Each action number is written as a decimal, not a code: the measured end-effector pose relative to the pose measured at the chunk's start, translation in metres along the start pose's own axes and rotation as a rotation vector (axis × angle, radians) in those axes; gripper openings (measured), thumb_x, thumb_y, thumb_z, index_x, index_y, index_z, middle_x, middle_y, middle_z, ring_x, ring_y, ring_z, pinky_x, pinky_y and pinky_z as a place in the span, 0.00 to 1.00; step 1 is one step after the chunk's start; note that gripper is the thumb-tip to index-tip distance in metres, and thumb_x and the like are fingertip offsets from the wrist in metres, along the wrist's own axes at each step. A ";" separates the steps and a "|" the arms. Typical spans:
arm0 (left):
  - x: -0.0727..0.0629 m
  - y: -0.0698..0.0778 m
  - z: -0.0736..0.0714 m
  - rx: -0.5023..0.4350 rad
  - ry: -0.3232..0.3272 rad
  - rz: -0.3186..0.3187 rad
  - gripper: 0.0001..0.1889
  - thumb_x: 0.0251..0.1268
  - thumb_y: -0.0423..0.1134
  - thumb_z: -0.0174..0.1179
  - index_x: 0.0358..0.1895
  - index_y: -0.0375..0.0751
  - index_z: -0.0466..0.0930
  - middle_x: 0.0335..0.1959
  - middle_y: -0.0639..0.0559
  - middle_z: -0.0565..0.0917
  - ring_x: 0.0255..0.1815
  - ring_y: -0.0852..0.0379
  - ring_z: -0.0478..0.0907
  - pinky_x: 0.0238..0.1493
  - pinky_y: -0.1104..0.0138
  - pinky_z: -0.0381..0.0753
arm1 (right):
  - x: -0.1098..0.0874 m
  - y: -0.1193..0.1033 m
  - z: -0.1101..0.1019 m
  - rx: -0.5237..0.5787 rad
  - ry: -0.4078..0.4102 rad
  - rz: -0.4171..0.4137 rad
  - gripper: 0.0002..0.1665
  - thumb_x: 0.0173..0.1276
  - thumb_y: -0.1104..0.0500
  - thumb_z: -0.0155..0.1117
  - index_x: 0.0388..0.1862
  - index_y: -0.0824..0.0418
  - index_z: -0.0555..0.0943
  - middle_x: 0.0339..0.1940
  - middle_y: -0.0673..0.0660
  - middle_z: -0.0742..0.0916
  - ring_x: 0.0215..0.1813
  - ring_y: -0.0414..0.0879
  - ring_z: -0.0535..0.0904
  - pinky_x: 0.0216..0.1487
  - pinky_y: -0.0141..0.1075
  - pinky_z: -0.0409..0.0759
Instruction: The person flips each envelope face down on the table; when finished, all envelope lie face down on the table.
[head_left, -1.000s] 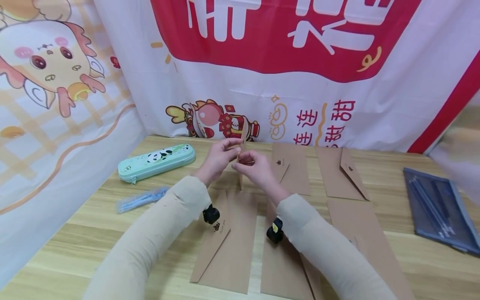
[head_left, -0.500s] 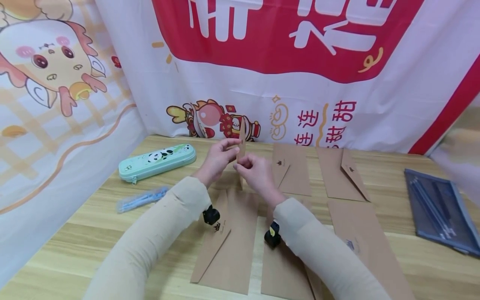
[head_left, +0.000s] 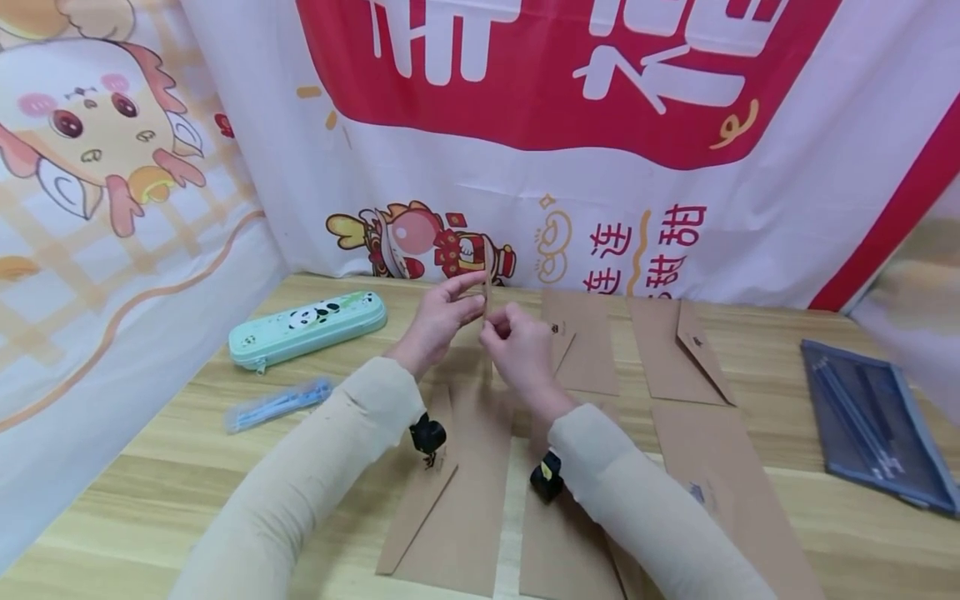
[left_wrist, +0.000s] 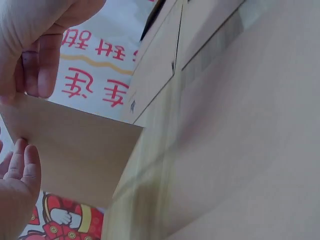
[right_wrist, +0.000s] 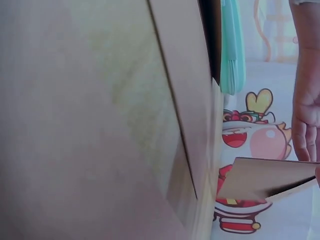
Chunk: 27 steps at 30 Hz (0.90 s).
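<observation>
A brown paper envelope (head_left: 488, 290) is held upright above the far part of the table, almost edge-on in the head view. My left hand (head_left: 437, 323) holds it from the left, its fingers against the envelope's left face. On the near edge, my right hand (head_left: 517, 346) pinches it between thumb and curled fingers. The left wrist view shows the broad face of the envelope (left_wrist: 85, 150) between both hands. In the right wrist view a dark gap runs along the envelope (right_wrist: 260, 182), and my right hand is mostly out of frame.
Several brown envelopes lie on the table, among them one at front left (head_left: 465, 500) and one at back right (head_left: 667, 358). A mint pencil case (head_left: 307, 327) and a clear packet with blue items (head_left: 277, 406) lie left. A blue mesh pouch (head_left: 877, 425) lies right.
The right hand has shifted slightly right and nearer along the envelope's edge. The held envelope has moved a little to the right. The left hand has stayed nearly in place.
</observation>
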<state>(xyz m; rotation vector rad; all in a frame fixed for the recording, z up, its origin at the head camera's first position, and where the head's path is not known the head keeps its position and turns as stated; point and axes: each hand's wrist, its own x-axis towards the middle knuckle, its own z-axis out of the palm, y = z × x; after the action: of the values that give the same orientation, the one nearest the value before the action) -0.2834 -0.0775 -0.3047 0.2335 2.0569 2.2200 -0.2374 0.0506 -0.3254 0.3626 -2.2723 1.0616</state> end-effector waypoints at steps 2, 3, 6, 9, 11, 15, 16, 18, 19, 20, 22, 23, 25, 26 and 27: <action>-0.002 0.000 0.002 -0.031 -0.013 -0.004 0.22 0.65 0.29 0.51 0.63 0.43 0.69 0.66 0.48 0.69 0.61 0.50 0.71 0.60 0.63 0.73 | 0.001 0.001 -0.001 -0.026 0.081 -0.051 0.01 0.56 0.66 0.61 0.26 0.63 0.78 0.22 0.55 0.84 0.24 0.43 0.77 0.25 0.32 0.78; -0.004 0.001 0.002 -0.044 -0.019 -0.008 0.22 0.66 0.29 0.51 0.63 0.44 0.69 0.66 0.49 0.69 0.61 0.51 0.71 0.60 0.63 0.73 | 0.001 0.002 -0.002 -0.027 0.118 -0.069 0.01 0.55 0.67 0.61 0.26 0.63 0.77 0.22 0.56 0.83 0.24 0.45 0.78 0.25 0.33 0.78; -0.009 0.000 0.004 -0.075 -0.029 -0.024 0.23 0.66 0.30 0.51 0.64 0.46 0.67 0.65 0.52 0.69 0.61 0.53 0.71 0.59 0.64 0.73 | 0.002 0.004 -0.004 0.020 0.205 -0.087 0.02 0.55 0.68 0.61 0.26 0.65 0.76 0.22 0.58 0.82 0.25 0.47 0.78 0.27 0.36 0.79; -0.015 -0.001 0.006 -0.105 -0.014 -0.013 0.23 0.65 0.28 0.51 0.64 0.43 0.67 0.62 0.48 0.71 0.58 0.53 0.72 0.58 0.64 0.74 | 0.003 0.007 -0.007 0.087 0.271 -0.070 0.02 0.55 0.68 0.61 0.27 0.66 0.76 0.23 0.60 0.83 0.26 0.49 0.78 0.28 0.37 0.80; -0.019 -0.003 0.007 -0.120 0.017 0.001 0.24 0.63 0.26 0.52 0.63 0.40 0.66 0.60 0.44 0.72 0.54 0.53 0.74 0.57 0.64 0.75 | 0.004 0.010 -0.008 0.127 0.309 -0.048 0.03 0.55 0.68 0.61 0.27 0.67 0.76 0.23 0.60 0.83 0.26 0.50 0.79 0.28 0.35 0.80; -0.026 -0.009 0.009 -0.109 0.116 0.002 0.26 0.59 0.23 0.53 0.63 0.36 0.64 0.55 0.39 0.72 0.43 0.57 0.74 0.49 0.66 0.78 | 0.004 0.013 -0.008 0.252 0.354 0.039 0.03 0.57 0.69 0.59 0.30 0.68 0.75 0.23 0.62 0.83 0.28 0.50 0.80 0.25 0.29 0.78; -0.028 -0.011 0.008 -0.100 0.142 -0.001 0.27 0.59 0.23 0.52 0.63 0.36 0.64 0.54 0.39 0.72 0.41 0.58 0.74 0.47 0.67 0.78 | 0.004 0.013 -0.008 0.294 0.355 0.066 0.03 0.57 0.69 0.59 0.30 0.69 0.75 0.24 0.62 0.82 0.28 0.50 0.79 0.24 0.28 0.78; -0.030 -0.015 0.007 -0.089 0.192 -0.015 0.28 0.57 0.22 0.52 0.63 0.36 0.63 0.51 0.40 0.72 0.39 0.59 0.73 0.43 0.69 0.78 | 0.005 0.013 -0.007 0.380 0.349 0.134 0.04 0.58 0.69 0.58 0.32 0.70 0.73 0.26 0.62 0.81 0.28 0.48 0.79 0.23 0.27 0.79; -0.031 -0.017 0.006 -0.089 0.213 -0.022 0.28 0.57 0.22 0.52 0.63 0.37 0.63 0.50 0.41 0.72 0.38 0.59 0.73 0.41 0.70 0.77 | 0.005 0.013 -0.007 0.419 0.342 0.171 0.05 0.59 0.69 0.57 0.33 0.70 0.73 0.26 0.61 0.81 0.29 0.46 0.78 0.24 0.27 0.80; -0.032 -0.019 0.006 -0.090 0.234 -0.028 0.28 0.57 0.22 0.53 0.63 0.38 0.62 0.49 0.43 0.72 0.38 0.59 0.72 0.40 0.71 0.77 | 0.005 0.013 -0.006 0.461 0.335 0.206 0.05 0.59 0.70 0.57 0.34 0.71 0.72 0.27 0.60 0.79 0.29 0.45 0.77 0.24 0.29 0.81; -0.034 -0.022 0.004 -0.094 0.267 -0.040 0.28 0.57 0.23 0.53 0.63 0.39 0.61 0.46 0.45 0.72 0.37 0.59 0.72 0.40 0.71 0.76 | 0.005 0.013 -0.005 0.526 0.323 0.265 0.06 0.61 0.70 0.56 0.36 0.72 0.70 0.28 0.57 0.77 0.30 0.42 0.76 0.26 0.32 0.83; -0.034 -0.023 0.004 -0.104 0.275 -0.048 0.28 0.57 0.24 0.54 0.63 0.40 0.61 0.44 0.47 0.72 0.36 0.59 0.72 0.40 0.70 0.76 | 0.005 0.013 -0.005 0.549 0.321 0.290 0.07 0.61 0.70 0.55 0.37 0.72 0.69 0.28 0.56 0.76 0.30 0.41 0.75 0.28 0.34 0.83; -0.036 -0.025 0.004 -0.115 0.275 -0.067 0.29 0.58 0.25 0.54 0.64 0.41 0.59 0.40 0.49 0.73 0.34 0.59 0.72 0.41 0.69 0.76 | 0.005 0.013 -0.004 0.589 0.319 0.329 0.07 0.62 0.71 0.54 0.38 0.72 0.68 0.29 0.54 0.74 0.31 0.41 0.74 0.30 0.38 0.84; -0.037 -0.026 0.005 -0.123 0.271 -0.078 0.29 0.59 0.26 0.54 0.64 0.42 0.58 0.39 0.50 0.73 0.33 0.59 0.73 0.42 0.68 0.76 | 0.004 0.013 -0.003 0.604 0.321 0.343 0.07 0.62 0.71 0.54 0.38 0.72 0.67 0.29 0.53 0.74 0.31 0.41 0.74 0.31 0.39 0.84; -0.037 -0.027 0.005 -0.132 0.266 -0.086 0.30 0.59 0.27 0.54 0.65 0.42 0.57 0.37 0.50 0.74 0.32 0.59 0.73 0.42 0.67 0.76 | 0.004 0.013 -0.003 0.616 0.325 0.357 0.07 0.62 0.71 0.54 0.38 0.71 0.67 0.29 0.53 0.74 0.31 0.40 0.74 0.31 0.39 0.84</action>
<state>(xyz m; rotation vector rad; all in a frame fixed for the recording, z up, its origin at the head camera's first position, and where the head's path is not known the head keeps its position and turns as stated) -0.2464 -0.0770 -0.3326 -0.1678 1.9825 2.4330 -0.2460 0.0610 -0.3293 0.0097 -1.7175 1.8571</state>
